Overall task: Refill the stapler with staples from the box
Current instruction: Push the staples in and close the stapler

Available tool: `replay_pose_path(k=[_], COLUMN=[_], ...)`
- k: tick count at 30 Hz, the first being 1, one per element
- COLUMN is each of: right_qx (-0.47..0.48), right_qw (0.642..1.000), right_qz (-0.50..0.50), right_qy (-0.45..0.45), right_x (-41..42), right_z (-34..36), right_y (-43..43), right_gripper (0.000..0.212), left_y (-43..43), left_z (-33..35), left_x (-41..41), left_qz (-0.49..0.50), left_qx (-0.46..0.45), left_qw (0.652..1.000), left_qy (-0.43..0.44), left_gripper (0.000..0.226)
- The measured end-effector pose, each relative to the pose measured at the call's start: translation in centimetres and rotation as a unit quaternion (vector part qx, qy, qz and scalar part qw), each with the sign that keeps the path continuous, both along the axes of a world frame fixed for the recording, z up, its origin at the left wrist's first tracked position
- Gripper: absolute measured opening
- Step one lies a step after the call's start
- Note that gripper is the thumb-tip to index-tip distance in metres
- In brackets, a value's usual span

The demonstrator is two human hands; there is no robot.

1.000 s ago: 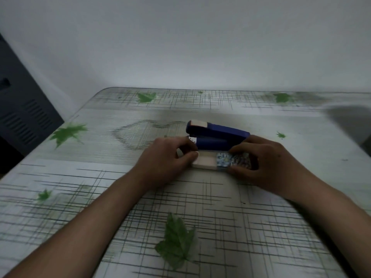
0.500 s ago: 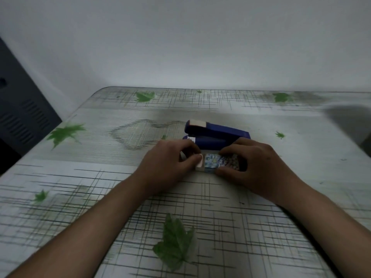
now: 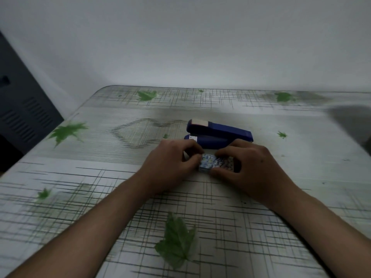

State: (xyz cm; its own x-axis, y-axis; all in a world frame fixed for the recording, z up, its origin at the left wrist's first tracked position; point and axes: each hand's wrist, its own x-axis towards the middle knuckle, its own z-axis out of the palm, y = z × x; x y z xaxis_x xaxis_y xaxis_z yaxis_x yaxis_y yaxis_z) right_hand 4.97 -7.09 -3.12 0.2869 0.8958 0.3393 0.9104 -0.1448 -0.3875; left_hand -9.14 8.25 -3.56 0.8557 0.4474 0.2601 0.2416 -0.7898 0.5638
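A dark blue stapler (image 3: 218, 132) lies closed on the table (image 3: 200, 197), its length running left to right, just behind my hands. In front of it sits a small staple box (image 3: 215, 163) with a blue and white pattern. My left hand (image 3: 172, 165) pinches the box's left end with thumb and fingertips. My right hand (image 3: 253, 165) grips the right part of the box, fingers curled over its top and thumb along its near side. The pale inner tray no longer shows.
The tabletop has a pattern of crossed lines and green leaves. A dark cabinet (image 3: 22, 117) with vent slots stands beyond the table's left edge. A plain white wall rises behind the far edge.
The pale inner tray that stuck out of the box's left end a second ago has slid in under my left hand's push. Both hands have closed in on the box.
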Motion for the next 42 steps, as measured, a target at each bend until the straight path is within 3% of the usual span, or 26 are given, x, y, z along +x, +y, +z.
replay_pose_path(k=[12,19,27,42], right_qx=[0.014,0.028,0.083,0.154], right_qw=[1.0,1.0,0.994,0.959], right_qz=[0.013,0.003,-0.062,-0.238], right_qy=[-0.004,-0.008,-0.035,-0.016], right_x=[-0.3,0.2,2.7,7.5], right_z=[-0.3,-0.3,1.7,3.8], right_y=[-0.3,-0.6,-2.0,-13.6], right_gripper=[0.047,0.054,0.038,0.029], left_y=[-0.3,-0.5,-3.4,-13.1], left_z=[0.4,0.8,1.9,4.3], left_x=[-0.2,-0.4,2.3,14.2], left_qz=[-0.003,-0.008,-0.048,-0.139], left_qx=[-0.006,0.078,0.175,0.022], left_qw=[1.0,0.996,0.979,0.985], left_qy=[-0.02,-0.052,-0.096,-0.098], left_gripper=[0.011,0.017,0.033,0.04])
